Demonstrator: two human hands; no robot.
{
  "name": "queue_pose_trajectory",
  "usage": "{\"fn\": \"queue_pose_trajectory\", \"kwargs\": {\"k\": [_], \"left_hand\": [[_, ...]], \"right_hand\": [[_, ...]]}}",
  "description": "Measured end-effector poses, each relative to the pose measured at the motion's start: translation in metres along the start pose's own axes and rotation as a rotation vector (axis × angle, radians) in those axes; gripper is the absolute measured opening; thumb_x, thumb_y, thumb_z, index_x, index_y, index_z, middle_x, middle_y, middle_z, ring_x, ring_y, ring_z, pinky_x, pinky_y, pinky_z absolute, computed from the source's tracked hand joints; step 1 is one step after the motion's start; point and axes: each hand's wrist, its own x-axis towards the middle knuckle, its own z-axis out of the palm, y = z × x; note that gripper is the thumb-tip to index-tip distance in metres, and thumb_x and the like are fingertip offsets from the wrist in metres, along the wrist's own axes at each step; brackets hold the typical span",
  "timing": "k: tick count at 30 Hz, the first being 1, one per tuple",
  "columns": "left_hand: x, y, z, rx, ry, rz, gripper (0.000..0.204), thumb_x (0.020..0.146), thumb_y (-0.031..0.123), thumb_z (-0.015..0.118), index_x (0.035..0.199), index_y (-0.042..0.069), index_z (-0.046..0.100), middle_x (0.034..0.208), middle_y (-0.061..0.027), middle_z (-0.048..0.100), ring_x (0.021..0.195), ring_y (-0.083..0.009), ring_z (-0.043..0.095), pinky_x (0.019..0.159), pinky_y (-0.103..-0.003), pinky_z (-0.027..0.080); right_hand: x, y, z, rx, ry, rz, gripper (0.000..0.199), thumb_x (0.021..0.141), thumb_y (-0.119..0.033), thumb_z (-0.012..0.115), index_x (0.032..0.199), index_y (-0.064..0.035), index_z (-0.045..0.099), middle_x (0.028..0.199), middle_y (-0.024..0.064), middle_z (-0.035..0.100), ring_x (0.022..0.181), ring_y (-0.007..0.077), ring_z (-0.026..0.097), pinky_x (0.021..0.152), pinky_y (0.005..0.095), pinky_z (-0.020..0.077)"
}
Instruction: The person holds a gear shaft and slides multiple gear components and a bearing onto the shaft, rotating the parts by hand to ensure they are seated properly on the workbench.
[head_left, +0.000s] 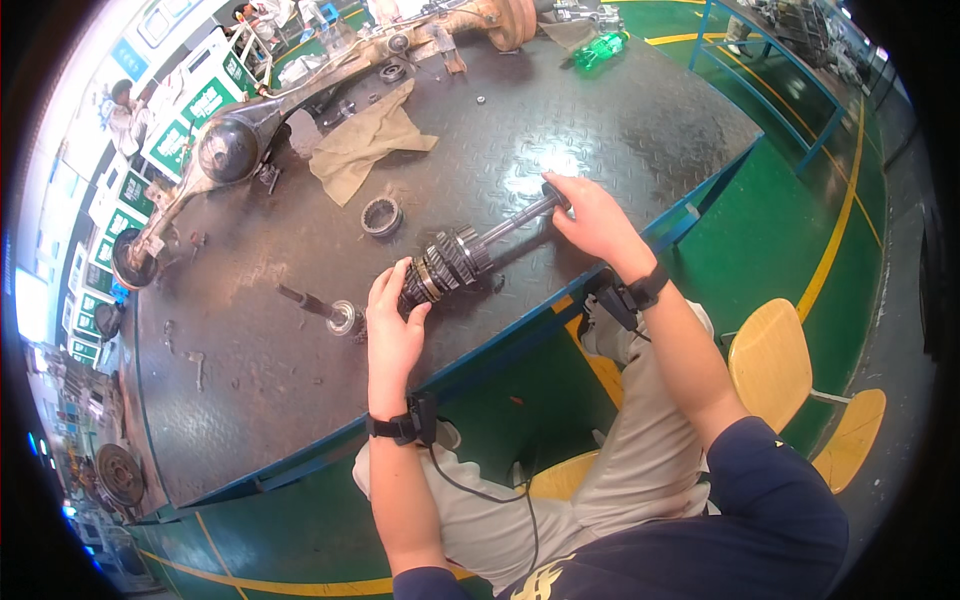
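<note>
A steel gear shaft (452, 257) with several toothed gears and a brass-coloured ring lies slanted over the steel-plate table (480, 130). My left hand (392, 328) is closed round its lower-left, geared end, fingers on the far side and thumb on the near side. At the upper-right end of the thin bare shaft, my right hand (598, 225) grips a small dark round part on the tip. Beyond my left hand stands a toothed steel ring (382, 216). Left of that hand a short shaft with a bearing (343, 318) lies on the plate; my hand hides part of the geared end.
A long axle housing (228, 150) spans the table's far side. Near it lie a brown cloth (372, 143) and a green plastic bottle (600, 50). A yellow wooden chair (772, 360) stands at my right. A cable hangs from my left wrist strap (402, 425).
</note>
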Motion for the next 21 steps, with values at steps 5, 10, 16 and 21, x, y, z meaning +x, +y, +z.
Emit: {"fn": "queue_pose_trajectory", "kwargs": {"k": [5,10,16,21], "left_hand": [[0.000,-0.004,0.000,-0.010,0.005,0.008,0.072,0.082,-0.006,0.080,0.149,0.007,0.059,0.147,-0.0236,0.058,0.135,-0.0414,0.058,0.116,-0.044,0.046],[0.001,-0.006,0.003,-0.013,0.009,0.025,0.073,0.081,-0.006,0.081,0.149,0.007,0.059,0.147,-0.0244,0.058,0.134,-0.0419,0.058,0.116,-0.044,0.046],[0.000,-0.005,0.002,-0.008,0.010,0.031,0.073,0.080,-0.006,0.081,0.149,0.007,0.059,0.147,-0.0242,0.058,0.134,-0.0417,0.059,0.117,-0.044,0.046],[0.000,-0.004,0.003,-0.003,0.008,0.022,0.073,0.081,-0.006,0.081,0.149,0.007,0.059,0.147,-0.0235,0.058,0.134,-0.0411,0.059,0.116,-0.044,0.046]], "right_hand": [[-0.007,-0.015,0.021,-0.382,-0.009,-0.231,0.062,0.084,0.000,0.064,0.145,-0.0009,0.057,0.133,0.0196,0.068,0.130,0.0348,0.062,0.123,0.0655,0.0281],[-0.013,-0.047,0.065,-0.237,-0.073,-0.380,0.056,0.090,0.003,0.060,0.146,-0.0023,0.057,0.134,0.0176,0.068,0.135,0.0325,0.060,0.127,0.0700,0.0188],[-0.013,-0.050,0.073,-0.239,-0.039,-0.351,0.050,0.090,-0.004,0.066,0.139,-0.0031,0.060,0.133,0.0150,0.069,0.135,0.0315,0.060,0.125,0.0693,0.0246],[-0.013,-0.040,0.059,-0.255,-0.060,-0.296,0.062,0.083,-0.005,0.076,0.142,-0.0080,0.059,0.140,0.0116,0.066,0.139,0.0306,0.057,0.123,0.0675,0.0297]]}}
